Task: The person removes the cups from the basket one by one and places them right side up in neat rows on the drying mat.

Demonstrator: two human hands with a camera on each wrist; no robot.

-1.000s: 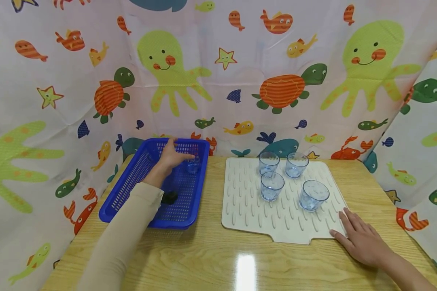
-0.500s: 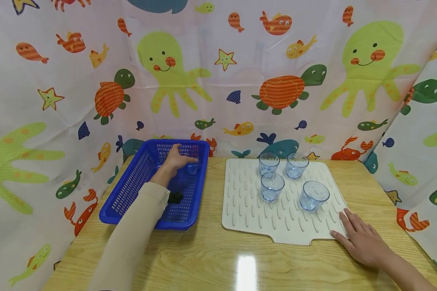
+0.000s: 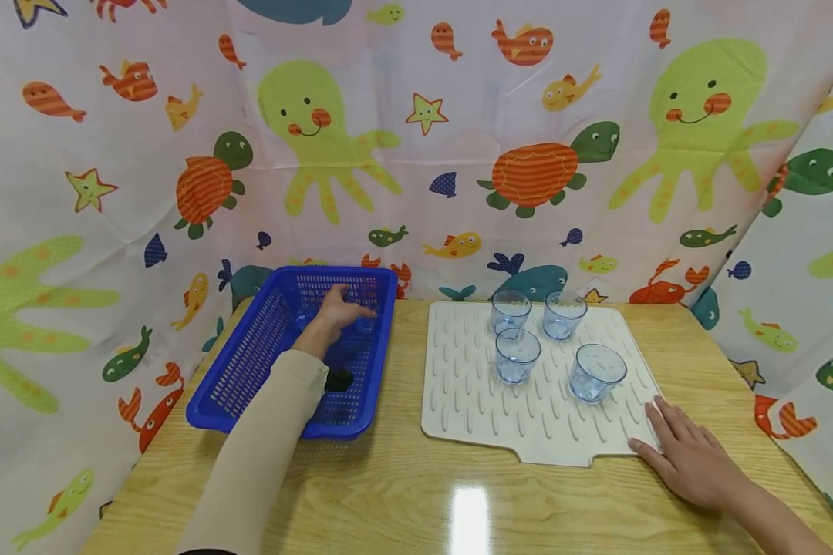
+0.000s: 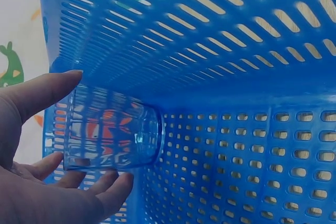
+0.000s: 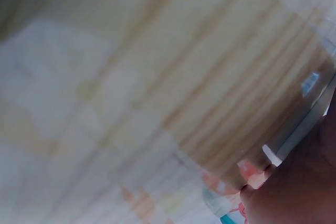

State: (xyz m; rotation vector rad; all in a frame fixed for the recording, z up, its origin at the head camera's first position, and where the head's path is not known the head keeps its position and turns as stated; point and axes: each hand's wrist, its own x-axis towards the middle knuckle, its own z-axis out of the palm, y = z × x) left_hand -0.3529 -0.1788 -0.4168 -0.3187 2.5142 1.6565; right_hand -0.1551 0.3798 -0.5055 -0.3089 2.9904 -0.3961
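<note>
My left hand (image 3: 336, 314) reaches into the blue plastic basket (image 3: 201, 412), beside a clear bluish glass (image 4: 113, 129). In the left wrist view the thumb lies straight at the upper edge of its rim, and the other fingers spread along its lower side. In the head view the hand covers part of this glass. My right hand (image 3: 694, 462) lies flat with fingers spread, fingertips at the right edge of a white ridged drying mat (image 3: 458, 401). Several bluish glasses stand upright on the mat, the nearest glass (image 3: 597, 374) just beyond those fingertips.
A pale blue glassy shape (image 3: 304, 318) shows in the basket left of the hand. A dark object (image 3: 338, 379) shows below the left wrist. The wooden table (image 3: 403, 493) carries basket and mat. A sea-animal curtain (image 3: 416, 200) hangs behind and at both sides.
My left hand has shifted slightly right and lower in the basket, its thumb coming down to the glass. The right hand and the glasses on the mat have stayed put.
</note>
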